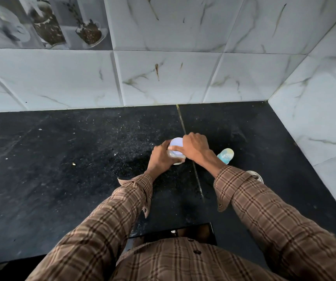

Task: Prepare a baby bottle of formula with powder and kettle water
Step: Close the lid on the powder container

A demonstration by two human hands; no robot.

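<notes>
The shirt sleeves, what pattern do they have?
Brown plaid, with darker brown and pale lines crossing, on both shirt sleeves; seen in the head view.

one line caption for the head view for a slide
Both hands, left and right, grip a small container on a black counter.

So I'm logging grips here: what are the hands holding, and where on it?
Both hold the baby bottle: the left hand grips its body, the right hand grips its top.
</notes>
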